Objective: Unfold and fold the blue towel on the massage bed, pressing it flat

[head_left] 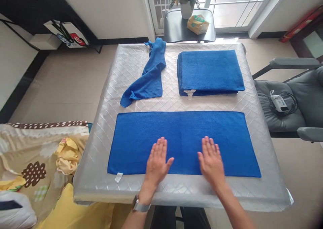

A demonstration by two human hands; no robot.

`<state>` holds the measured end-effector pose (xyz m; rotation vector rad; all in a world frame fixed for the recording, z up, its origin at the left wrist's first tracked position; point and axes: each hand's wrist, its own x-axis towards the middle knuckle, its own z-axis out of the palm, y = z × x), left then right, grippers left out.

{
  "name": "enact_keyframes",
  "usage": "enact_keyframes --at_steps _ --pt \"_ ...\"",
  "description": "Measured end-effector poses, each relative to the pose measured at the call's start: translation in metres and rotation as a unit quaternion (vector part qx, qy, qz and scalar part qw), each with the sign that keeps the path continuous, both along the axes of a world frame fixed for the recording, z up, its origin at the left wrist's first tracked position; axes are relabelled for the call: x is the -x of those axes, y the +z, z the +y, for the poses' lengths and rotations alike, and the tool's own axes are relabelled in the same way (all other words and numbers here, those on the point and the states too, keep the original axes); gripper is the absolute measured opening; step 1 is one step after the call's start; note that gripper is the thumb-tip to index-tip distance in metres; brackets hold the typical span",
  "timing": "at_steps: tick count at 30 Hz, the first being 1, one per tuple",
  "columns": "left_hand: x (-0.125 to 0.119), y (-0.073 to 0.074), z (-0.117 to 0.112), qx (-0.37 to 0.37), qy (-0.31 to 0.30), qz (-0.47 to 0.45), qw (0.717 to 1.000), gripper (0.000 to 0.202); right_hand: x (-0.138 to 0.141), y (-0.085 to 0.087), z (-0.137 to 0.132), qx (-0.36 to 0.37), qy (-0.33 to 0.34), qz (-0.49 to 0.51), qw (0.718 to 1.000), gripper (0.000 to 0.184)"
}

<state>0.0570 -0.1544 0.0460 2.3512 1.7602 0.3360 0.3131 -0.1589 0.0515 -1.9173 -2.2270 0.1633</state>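
A long blue towel [184, 131] lies spread flat and lengthwise across the near half of the table, a white tag at its lower left corner. My left hand [157, 160] rests on it left of the middle, fingers stretched out and palm down. To the right of the middle, my right hand [211, 160] lies just as flat, thumb held apart. Neither hand grips anything. Beyond, at the right, sits a stack of folded blue towels [210, 70] with white tags at its near edge. A crumpled blue towel [150, 75] lies at the far left.
The table [101, 148] has a shiny silver quilted cover. Behind it, a dark chair [174, 28] carries a potted plant [186, 8] and a yellow pack [198, 24]. At right, a grey armchair [290, 118] holds a white device with a coiled cable. Patterned bedding [47, 158] is at left.
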Motion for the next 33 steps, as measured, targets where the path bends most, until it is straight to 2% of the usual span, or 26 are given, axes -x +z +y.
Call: enact_keyframes --at_steps 2,5,9,17,20,24,29,33 --pt "-0.032 -0.005 0.015 -0.007 -0.042 -0.014 0.999 0.078 0.036 -0.005 0.014 0.003 0.042 0.023 0.999 0.072" --pt "-0.058 -0.013 0.028 -0.004 -0.039 -0.019 0.999 0.073 0.064 -0.015 0.028 -0.002 0.05 0.043 0.998 0.069" --pt "-0.062 -0.016 0.031 0.003 -0.039 -0.003 0.999 0.073 0.066 -0.023 0.032 0.015 0.031 0.039 0.999 0.067" --pt "-0.055 -0.015 0.027 0.008 -0.037 0.013 0.999 0.076 0.061 -0.021 0.031 0.01 0.039 0.022 0.999 0.07" --pt "-0.038 -0.015 0.021 0.015 -0.008 0.026 1.0 0.081 0.045 -0.021 0.029 0.006 0.018 0.012 1.0 0.073" --pt "0.003 -0.015 0.009 0.032 0.06 0.039 0.997 0.082 0.002 -0.023 0.022 0.008 -0.036 -0.005 0.999 0.073" --pt "0.07 -0.017 -0.005 0.042 0.125 0.046 0.99 0.077 -0.071 -0.027 0.009 0.021 -0.102 -0.041 0.994 0.071" --pt "0.131 -0.02 -0.012 0.051 0.206 0.038 0.977 0.073 -0.126 -0.03 -0.001 0.039 -0.157 -0.047 0.986 0.069"
